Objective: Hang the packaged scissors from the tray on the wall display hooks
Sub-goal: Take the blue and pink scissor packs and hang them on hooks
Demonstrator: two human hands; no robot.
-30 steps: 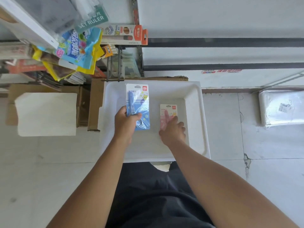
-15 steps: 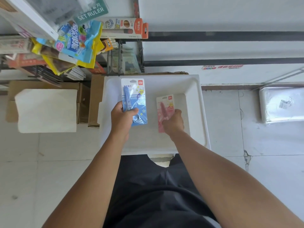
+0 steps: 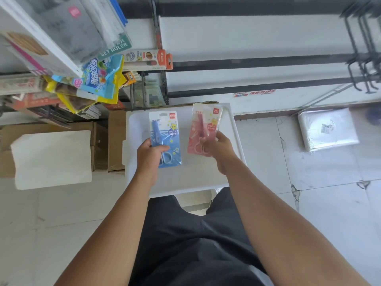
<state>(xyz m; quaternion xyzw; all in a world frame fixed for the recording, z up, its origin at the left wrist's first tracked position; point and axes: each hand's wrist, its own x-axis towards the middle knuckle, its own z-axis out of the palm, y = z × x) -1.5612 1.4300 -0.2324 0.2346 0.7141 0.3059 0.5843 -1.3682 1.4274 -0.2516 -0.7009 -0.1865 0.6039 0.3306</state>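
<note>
My left hand grips the lower part of a blue scissors pack, held above the white tray. My right hand grips a pink scissors pack by its lower right side, lifted clear of the tray and tilted slightly. The tray sits on the floor in front of my knees and shows no other packs. Black wall display hooks stick out at the upper right. Black rails cross the white wall behind the tray.
Hanging stationery packs and a ruler set crowd the upper left. A cardboard box and a white sheet lie left of the tray. A plastic-wrapped bundle lies on the floor tiles at right.
My right hand closed on the pink pack and lifted it off the tray bottom. My left hand raised the blue pack. The view tilted up, bringing the hooks into sight.
</note>
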